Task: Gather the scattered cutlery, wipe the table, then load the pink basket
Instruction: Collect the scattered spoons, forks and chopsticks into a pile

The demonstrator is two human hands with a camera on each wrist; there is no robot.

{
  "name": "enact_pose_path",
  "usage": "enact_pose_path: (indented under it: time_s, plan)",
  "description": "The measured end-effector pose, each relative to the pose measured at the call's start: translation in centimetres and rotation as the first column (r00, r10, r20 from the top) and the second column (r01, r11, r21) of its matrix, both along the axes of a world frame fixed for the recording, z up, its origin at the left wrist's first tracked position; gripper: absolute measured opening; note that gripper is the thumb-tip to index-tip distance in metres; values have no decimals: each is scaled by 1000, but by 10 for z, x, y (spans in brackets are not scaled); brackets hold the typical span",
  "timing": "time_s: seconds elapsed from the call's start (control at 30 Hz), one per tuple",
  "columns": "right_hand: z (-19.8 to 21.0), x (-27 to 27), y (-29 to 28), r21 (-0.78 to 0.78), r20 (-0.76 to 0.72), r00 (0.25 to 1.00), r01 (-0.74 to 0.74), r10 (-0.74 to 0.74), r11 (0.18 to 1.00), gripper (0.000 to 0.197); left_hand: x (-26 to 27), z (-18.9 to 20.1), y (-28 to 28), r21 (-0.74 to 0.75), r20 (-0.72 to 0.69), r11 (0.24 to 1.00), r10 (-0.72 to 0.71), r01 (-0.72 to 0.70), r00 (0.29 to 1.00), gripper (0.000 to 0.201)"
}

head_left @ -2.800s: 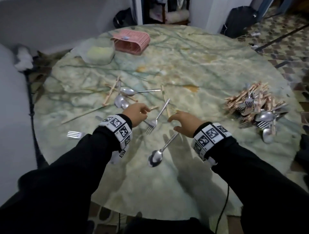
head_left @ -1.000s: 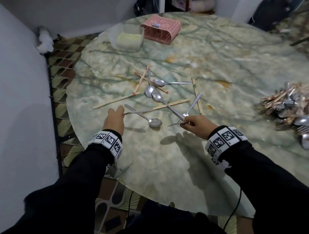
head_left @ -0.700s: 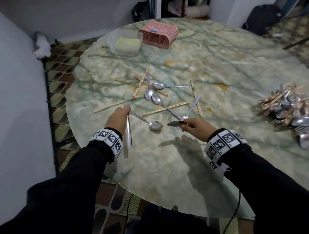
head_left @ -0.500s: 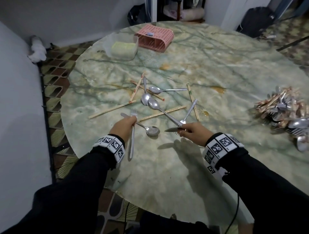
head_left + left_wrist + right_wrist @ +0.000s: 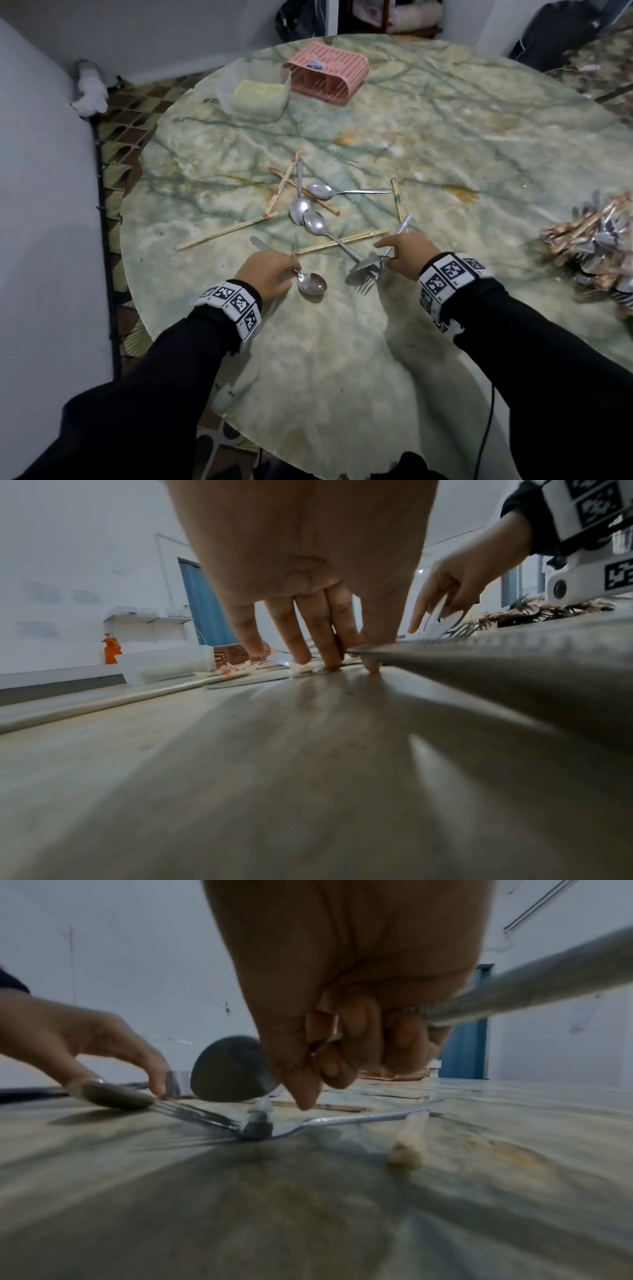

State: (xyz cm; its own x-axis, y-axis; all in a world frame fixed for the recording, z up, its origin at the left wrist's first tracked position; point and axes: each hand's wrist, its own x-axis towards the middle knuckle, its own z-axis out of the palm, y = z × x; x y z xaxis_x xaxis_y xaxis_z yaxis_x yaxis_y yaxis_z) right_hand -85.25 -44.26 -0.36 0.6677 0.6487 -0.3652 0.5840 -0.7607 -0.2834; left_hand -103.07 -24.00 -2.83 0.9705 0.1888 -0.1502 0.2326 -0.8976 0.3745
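Observation:
My left hand grips a fork, its tines poking out past the fingers and its handle running back under the wrist. The fingertips press the table at the neck of a loose spoon. My right hand grips a spoon and a second metal handle, index finger pointing down. Just below that finger a fork lies on the marble table. More spoons and wooden chopsticks lie scattered beyond. The pink basket lies on its side at the far edge.
A heap of gathered cutlery sits at the right edge. A clear tub holding a yellow sponge stands beside the basket. The table's left edge drops to a tiled floor and a white wall. Orange stains mark the marble.
My left hand lifted a fork from the table's left edge and carried it right to the near spoon. My right hand stayed put, holding its cutlery.

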Motion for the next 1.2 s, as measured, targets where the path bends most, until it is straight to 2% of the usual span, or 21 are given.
enact_pose_path:
  time_s: [0.1,0.23,0.37,0.43,0.53,0.63,0.7,0.73,0.8,0.87,0.93,1.0,1.1,1.2]
  plan:
    - [-1,4,7,-105,27,996,-87,91,991,30,5,0,0,42,3,999,-1,1,1000,23]
    - [5,7,8,-176,75,974,-199,214,964,26,7,1,-1,-5,-13,999,36,-36,999,15]
    - [19,15,9,-247,69,945,-295,320,923,19,8,2,0,-35,-121,999,15,-19,993,19]
    - [30,18,11,-291,66,938,-309,342,905,10,8,4,-3,-80,-144,995,40,-52,989,28]
    - [46,21,11,-379,120,928,-285,352,881,10,9,8,-2,-168,-140,977,110,-133,984,50]
    - [54,27,9,-417,203,900,-278,386,866,3,10,15,-2,-255,-62,958,122,-134,991,76]
    - [58,29,5,-347,178,936,-230,304,909,2,11,19,-1,-270,-16,946,182,-180,983,80]
    - [59,29,3,-279,122,963,-198,239,940,4,12,19,2,-267,12,942,216,-205,976,74]
    - [60,26,1,-138,9,988,-152,154,979,11,14,20,8,-265,80,934,270,-240,960,45]
    - [58,19,3,-47,-50,990,-134,132,990,9,15,19,14,-358,97,885,351,-297,931,21]
    - [53,10,8,9,-71,990,-120,120,993,2,19,20,19,-470,72,811,430,-350,900,19]
    - [45,2,17,49,-104,992,-72,77,996,5,24,23,26,-541,66,761,464,-359,884,15]
    - [30,-9,33,75,-121,992,-17,26,997,19,38,28,42,-581,83,749,444,-318,892,15]
    - [15,-15,46,136,-64,998,32,-23,990,26,60,26,61,-578,66,745,449,-332,891,13]
